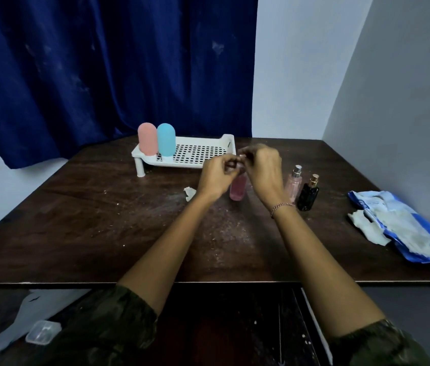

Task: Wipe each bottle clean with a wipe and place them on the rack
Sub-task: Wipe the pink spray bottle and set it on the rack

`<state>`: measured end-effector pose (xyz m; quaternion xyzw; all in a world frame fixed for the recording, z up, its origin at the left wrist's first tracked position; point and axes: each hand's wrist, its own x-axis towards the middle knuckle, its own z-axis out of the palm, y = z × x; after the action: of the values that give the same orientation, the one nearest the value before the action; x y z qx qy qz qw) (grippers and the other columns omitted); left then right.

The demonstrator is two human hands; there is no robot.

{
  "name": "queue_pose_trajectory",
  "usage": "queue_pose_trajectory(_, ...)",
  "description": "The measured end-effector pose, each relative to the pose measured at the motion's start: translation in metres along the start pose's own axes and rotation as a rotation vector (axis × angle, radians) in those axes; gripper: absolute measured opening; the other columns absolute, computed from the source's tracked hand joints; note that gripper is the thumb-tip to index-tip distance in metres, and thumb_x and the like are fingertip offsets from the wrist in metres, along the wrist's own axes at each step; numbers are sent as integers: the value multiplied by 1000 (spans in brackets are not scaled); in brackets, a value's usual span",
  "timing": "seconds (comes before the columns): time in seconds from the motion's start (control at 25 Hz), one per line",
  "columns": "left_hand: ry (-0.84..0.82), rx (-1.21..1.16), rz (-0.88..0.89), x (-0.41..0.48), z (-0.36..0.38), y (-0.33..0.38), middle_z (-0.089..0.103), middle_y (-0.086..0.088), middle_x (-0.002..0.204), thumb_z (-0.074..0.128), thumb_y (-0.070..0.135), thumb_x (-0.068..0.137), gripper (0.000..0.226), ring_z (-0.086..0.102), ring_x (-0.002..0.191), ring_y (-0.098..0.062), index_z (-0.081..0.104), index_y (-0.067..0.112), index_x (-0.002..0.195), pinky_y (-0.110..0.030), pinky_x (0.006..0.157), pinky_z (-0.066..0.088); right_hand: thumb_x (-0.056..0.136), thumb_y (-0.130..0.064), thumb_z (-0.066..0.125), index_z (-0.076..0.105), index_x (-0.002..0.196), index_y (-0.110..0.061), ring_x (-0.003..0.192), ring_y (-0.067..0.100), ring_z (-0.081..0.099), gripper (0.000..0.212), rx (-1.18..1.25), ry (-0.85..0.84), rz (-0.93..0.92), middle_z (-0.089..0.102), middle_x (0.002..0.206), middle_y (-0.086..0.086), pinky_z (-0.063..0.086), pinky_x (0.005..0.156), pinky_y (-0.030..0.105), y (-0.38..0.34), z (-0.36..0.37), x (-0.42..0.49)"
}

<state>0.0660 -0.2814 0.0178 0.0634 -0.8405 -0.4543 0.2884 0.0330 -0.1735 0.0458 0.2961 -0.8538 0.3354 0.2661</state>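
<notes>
Pink-liquid clear bottle (238,190) upright mid-desk (103,220); left hand (215,178), right hand (264,170) both pinch its top. White perforated plastic rack (195,150) just beyond, far edge.

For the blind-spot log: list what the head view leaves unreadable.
Head view:
- Pink bottle top: hidden behind left hand and right hand; what they pinch is unclear.
- Rack front corner: behind the hands.
- Wipe pack print: too small.
- Clear bottle base: behind right wrist.

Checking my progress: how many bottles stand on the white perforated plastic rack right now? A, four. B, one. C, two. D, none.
C: only the rounded pink bottle and the rounded blue bottle stand on the white perforated plastic rack, at its left end.
</notes>
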Motion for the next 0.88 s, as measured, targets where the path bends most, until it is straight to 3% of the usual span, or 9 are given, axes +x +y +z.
queue_pose_trajectory(0.08, 69, 54, 2, 5, -21, -9, 73, -7, 96, 72, 7, 77, 25, 66, 89, -14, 71, 9, 101, -26, 86, 51, 82, -1, 63, 70, 100, -6, 88, 21, 65, 19, 139, 23, -21, 69, 99, 10, 51, 83, 26, -13, 17, 4)
queue_pose_trajectory(0.2, 152, 33, -23, 12, -49, -26, 71, -6, 102, 75, 13, 76, 30, 64, 94, -13, 69, 8, 105, -26, 90, 49, 82, -2, 65, 68, 104, -9, 83, 7, 62, 23, 355, 17, 49, 68, 95, 0, 46, 79, 7, -27, 39, 8)
queue_pose_trajectory(0.32, 223, -2, -37, 13, -63, -43, 70, -6, 107, 75, 15, 76, 34, 63, 98, -12, 68, 7, 108, -25, 92, 49, 82, -5, 67, 66, 105, -10, 81, 5, 63, 24, 421, -42, 57, 69, 95, 2, 52, 80, 18, -27, 64, 0)
queue_pose_trajectory(0.48, 192, -96, -79, 13, -64, -69, 66, -9, 116, 70, 4, 79, 36, 62, 103, -15, 64, 4, 115, -22, 90, 51, 77, -9, 72, 65, 98, -9, 81, 10, 63, 22, 409, -112, 40, 67, 94, 2, 54, 81, 31, -21, 92, -10)
queue_pose_trajectory(0.64, 212, -217, -103, 18, -63, -80, 67, -9, 111, 71, 4, 79, 40, 63, 95, -12, 63, 6, 118, -8, 77, 50, 74, -16, 75, 64, 94, -11, 74, 15, 61, 23, 433, -265, 23, 65, 84, 4, 53, 76, 29, -10, 95, -12)
queue_pose_trajectory(0.8, 178, -253, -78, 22, -64, -85, 66, -5, 110, 71, 10, 81, 42, 61, 93, -5, 61, 10, 122, -10, 82, 49, 71, -27, 77, 69, 99, -7, 81, 10, 59, 35, 301, -507, -198, 64, 94, 0, 46, 80, 16, -12, 98, -19)
queue_pose_trajectory(0.88, 196, -275, -87, 21, -62, -86, 66, -5, 112, 69, 13, 82, 39, 61, 94, -6, 62, 6, 119, -10, 84, 49, 71, -27, 78, 69, 103, -8, 91, 12, 58, 39, 207, -577, -275, 64, 103, 3, 42, 86, 16, -12, 103, -21)
